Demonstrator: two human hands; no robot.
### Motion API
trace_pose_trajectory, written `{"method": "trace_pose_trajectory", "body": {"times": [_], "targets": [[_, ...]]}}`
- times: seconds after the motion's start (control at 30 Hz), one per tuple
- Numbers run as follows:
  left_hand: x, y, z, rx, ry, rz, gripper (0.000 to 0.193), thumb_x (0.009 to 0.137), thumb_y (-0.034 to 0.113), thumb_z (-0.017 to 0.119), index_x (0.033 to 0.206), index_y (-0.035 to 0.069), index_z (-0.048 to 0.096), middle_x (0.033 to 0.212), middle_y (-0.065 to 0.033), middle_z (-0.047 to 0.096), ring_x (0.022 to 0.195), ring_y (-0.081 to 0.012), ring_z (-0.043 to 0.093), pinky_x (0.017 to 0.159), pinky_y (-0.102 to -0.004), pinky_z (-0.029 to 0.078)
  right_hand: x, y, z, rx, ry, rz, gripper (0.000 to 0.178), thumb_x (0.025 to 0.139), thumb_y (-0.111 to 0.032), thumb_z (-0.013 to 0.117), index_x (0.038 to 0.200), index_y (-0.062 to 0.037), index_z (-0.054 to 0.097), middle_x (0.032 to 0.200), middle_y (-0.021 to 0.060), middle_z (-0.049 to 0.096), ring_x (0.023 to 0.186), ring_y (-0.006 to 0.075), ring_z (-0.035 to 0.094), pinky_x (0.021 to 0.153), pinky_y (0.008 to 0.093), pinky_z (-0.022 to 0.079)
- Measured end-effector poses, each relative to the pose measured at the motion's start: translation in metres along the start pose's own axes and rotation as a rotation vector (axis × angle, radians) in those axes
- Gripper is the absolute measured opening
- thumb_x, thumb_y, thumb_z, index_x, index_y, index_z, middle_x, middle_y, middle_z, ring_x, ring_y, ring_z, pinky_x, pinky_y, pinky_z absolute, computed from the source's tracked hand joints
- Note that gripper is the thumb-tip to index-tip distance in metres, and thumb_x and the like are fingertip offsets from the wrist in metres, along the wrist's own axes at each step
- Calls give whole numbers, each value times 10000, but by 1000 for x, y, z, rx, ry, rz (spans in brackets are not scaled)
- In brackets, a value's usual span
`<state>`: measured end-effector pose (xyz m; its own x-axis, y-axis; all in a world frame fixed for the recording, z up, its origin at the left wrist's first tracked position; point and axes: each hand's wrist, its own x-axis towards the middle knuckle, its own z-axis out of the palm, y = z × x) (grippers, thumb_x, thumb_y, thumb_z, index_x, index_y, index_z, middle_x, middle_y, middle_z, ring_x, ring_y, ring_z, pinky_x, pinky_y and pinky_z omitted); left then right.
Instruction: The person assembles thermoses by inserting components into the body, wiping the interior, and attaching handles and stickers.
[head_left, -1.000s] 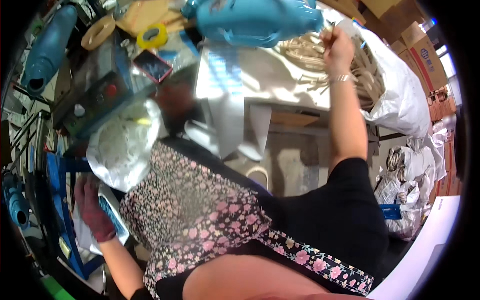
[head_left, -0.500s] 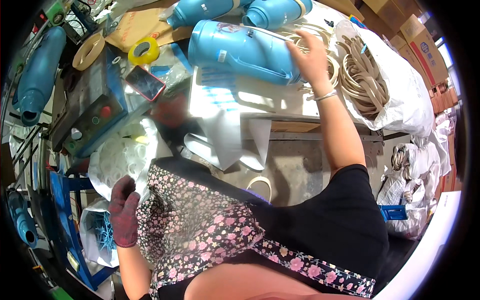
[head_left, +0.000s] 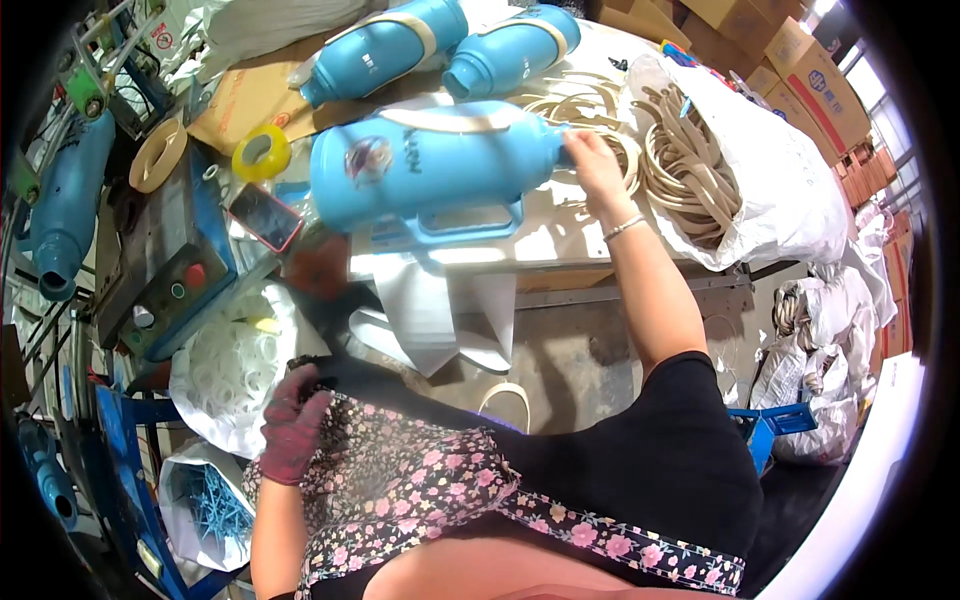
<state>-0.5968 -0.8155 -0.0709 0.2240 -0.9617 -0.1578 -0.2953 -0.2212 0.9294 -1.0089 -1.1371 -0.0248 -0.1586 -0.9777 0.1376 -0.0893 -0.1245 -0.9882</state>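
Your right hand (head_left: pixel 592 160) grips the neck of the blue flask shell (head_left: pixel 430 170) lying on the bench (head_left: pixel 560 235), two finished-looking ones (head_left: pixel 440 45) behind it; gloved left hand (head_left: pixel 292 437) hangs loosely curled, holding nothing, by the bag of white rings (head_left: pixel 235 375).

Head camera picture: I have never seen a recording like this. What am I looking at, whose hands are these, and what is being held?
The camera sits on a person's head and looks down, so the wide lens bends the edges. Both hands are that person's own. The right hand has its grip on the neck of a large blue flask shell lying on the workbench. The left hand, in a reddish glove, rests low by the floral apron; whether it holds anything is unclear. Nearby lie two more blue flasks, a bag of beige rubber rings and a yellow tape roll.
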Motion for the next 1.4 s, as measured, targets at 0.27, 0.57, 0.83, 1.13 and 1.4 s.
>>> {"method": "trace_pose_trajectory", "body": {"times": [0.27,0.57,0.83,1.13,1.4], "targets": [[6,-1,24,639,-55,372,404,755,259,700,1098,53,643,1078,-155,639,1026,-328,575,923,-429,439,93,-15,-63,174,684,-175,166,912,-157,606,953,3,617,913,78,631,784,190,593,712,361,499],[-5,-25,29,717,113,664,349,761,110,692,1096,66,603,1068,-138,631,978,-330,584,919,-468,426,49,-44,-9,287,433,64,194,978,-187,534,1100,-45,584,923,28,593,890,170,561,912,463,448],[-11,-35,20,788,139,585,319,696,119,683,1000,40,627,994,-143,630,953,-342,582,916,-499,440,-172,160,16,-176,-892,968,188,885,-168,640,973,-8,687,855,59,698,708,132,642,648,275,527],[-22,-35,29,842,126,566,332,739,158,644,1050,45,614,1054,-155,617,1003,-357,559,942,-514,416,-212,387,-39,-598,-749,813,293,887,-298,660,1060,-70,719,948,74,713,778,137,638,681,299,513],[-12,-26,37,868,91,553,331,761,197,626,1050,36,625,1076,-158,618,1014,-363,556,955,-521,403,-203,431,-1,-761,-818,760,453,865,-342,652,1249,-102,632,1289,120,605,1157,254,569,951,349,465]]}}
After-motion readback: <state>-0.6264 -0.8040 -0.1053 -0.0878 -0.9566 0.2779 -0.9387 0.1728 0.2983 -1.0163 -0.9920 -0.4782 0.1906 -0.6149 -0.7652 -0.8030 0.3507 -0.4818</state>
